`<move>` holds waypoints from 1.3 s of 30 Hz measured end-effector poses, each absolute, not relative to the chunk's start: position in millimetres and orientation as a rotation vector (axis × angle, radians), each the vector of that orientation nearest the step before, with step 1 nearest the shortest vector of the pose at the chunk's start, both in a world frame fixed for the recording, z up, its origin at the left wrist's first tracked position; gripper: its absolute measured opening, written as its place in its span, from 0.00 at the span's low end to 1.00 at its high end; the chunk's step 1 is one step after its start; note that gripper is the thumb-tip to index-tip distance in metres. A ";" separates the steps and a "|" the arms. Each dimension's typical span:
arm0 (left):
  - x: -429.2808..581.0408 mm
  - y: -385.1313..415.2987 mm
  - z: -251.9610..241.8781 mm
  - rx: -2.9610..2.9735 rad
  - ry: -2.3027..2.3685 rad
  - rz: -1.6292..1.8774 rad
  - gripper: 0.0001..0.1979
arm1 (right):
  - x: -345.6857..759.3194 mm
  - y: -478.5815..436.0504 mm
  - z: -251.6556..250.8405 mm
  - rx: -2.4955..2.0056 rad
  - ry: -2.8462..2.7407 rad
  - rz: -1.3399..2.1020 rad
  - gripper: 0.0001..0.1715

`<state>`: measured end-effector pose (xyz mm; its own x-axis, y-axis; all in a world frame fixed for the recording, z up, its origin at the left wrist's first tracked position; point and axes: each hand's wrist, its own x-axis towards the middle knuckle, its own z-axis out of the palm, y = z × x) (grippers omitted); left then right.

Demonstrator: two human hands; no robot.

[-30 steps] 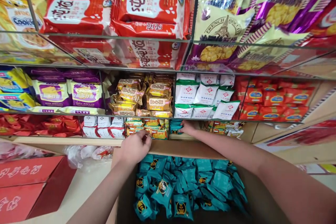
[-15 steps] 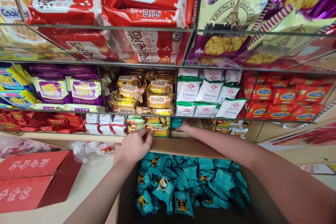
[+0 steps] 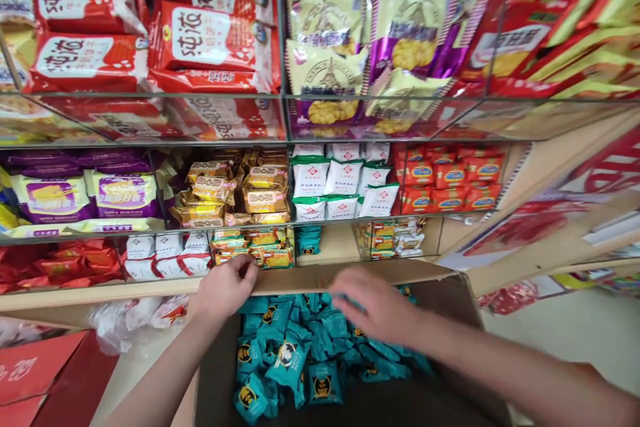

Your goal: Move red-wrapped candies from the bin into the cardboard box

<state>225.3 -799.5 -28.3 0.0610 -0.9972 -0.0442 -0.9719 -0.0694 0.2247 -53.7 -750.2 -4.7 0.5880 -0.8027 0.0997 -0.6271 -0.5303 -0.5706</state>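
Observation:
A deep cardboard box [image 3: 300, 279] filled with small teal packets [image 3: 287, 353] stands against the lowest shelf. My left hand [image 3: 227, 290] is closed on the far left part of the box's rim, its fingers curled over the edge. Above the packets, my right hand [image 3: 377, 307] hangs blurred by motion, with fingers stretched apart and nothing seen in them. Behind the rim, a short stack of teal packets [image 3: 309, 240] fills the left side of one lower shelf compartment [image 3: 336, 243].
Glass dividers split the shelves. White-and-green packets [image 3: 343, 177] sit above the compartment, with orange-green packets [image 3: 273, 257] to its left. A red carton [image 3: 40, 373] and plastic bags [image 3: 130, 323] lie at lower left. Large red biscuit bags [image 3: 215, 33] fill the upper shelf.
My right hand has come back out of the lower compartment to above the box. A stack of teal packets now shows there. My left hand stays on the rim; the view has shifted right.

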 end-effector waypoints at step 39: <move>76.9 -676.4 -33.6 1.295 -1.287 -1.107 0.16 | -37.6 -652.9 -51.2 -1.123 1.548 -1.474 0.21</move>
